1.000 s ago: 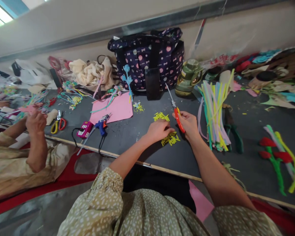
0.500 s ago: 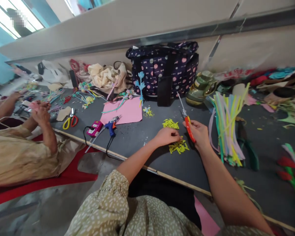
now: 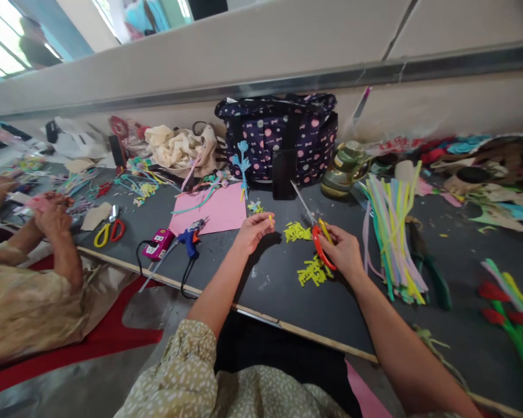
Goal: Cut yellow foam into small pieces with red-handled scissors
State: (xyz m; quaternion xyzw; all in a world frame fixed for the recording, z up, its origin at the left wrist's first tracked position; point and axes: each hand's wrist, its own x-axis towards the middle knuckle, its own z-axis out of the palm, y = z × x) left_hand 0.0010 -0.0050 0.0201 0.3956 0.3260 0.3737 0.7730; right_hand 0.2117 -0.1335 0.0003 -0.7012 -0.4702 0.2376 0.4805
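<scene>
Between the fingertips of my left hand [image 3: 253,231] is a small yellow piece of pipe cleaner [image 3: 271,218], held up over the dark table [image 3: 239,267]. My right hand [image 3: 345,251] is closed around scissors [image 3: 321,248] with red and yellow handles, their blades pointing away from me and to the left. Two piles of short yellow-green cut pieces lie on the table, an upper pile [image 3: 297,231] left of the scissors and a lower pile [image 3: 312,271] just below the handles. Beyond my left hand are small blue and yellow scraps [image 3: 255,206].
Long pastel pipe cleaners [image 3: 394,232] and dark-handled pliers [image 3: 431,267] lie right of my right hand. A glue gun [image 3: 190,238], pink sheet [image 3: 226,212], dark phone [image 3: 284,174], patterned bag [image 3: 261,130] and green jug [image 3: 345,168] stand or lie around. A co-worker's hands [image 3: 52,215] work at left.
My left hand has lifted from the lower pile and moved left and away from me, now pinching a yellow piece. The scissors have turned in my right hand. The view has shifted slightly.
</scene>
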